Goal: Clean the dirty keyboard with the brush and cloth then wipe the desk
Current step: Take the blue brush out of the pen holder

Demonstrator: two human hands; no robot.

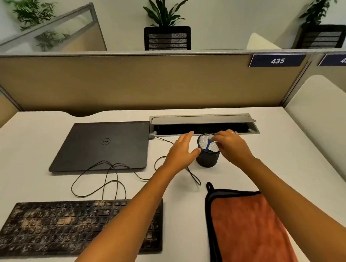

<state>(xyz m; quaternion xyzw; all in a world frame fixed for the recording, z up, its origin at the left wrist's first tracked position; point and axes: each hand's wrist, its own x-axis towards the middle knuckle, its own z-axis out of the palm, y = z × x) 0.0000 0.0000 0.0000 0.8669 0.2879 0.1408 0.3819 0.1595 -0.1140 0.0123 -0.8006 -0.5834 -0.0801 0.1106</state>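
The mesh cup (207, 154) is being steadied by the spread left hand (182, 150) while the brush (208, 145) inside it is being pinched by the right hand (231, 145), seemingly for lifting out.

Head-worn wide-angle view, facing forward and down — desk (245, 168) close below, cubicle partition (130, 80) beyond

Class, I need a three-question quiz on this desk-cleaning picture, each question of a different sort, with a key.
1. True or false: the laptop is closed.
2. Where does the blue brush stand? A) in the mesh cup B) on the keyboard C) on the orange cloth
3. Fill in: the left hand touches the cup's side, and the right hand reaches for the ____.

Key: 1 true; 2 A; 3 brush.
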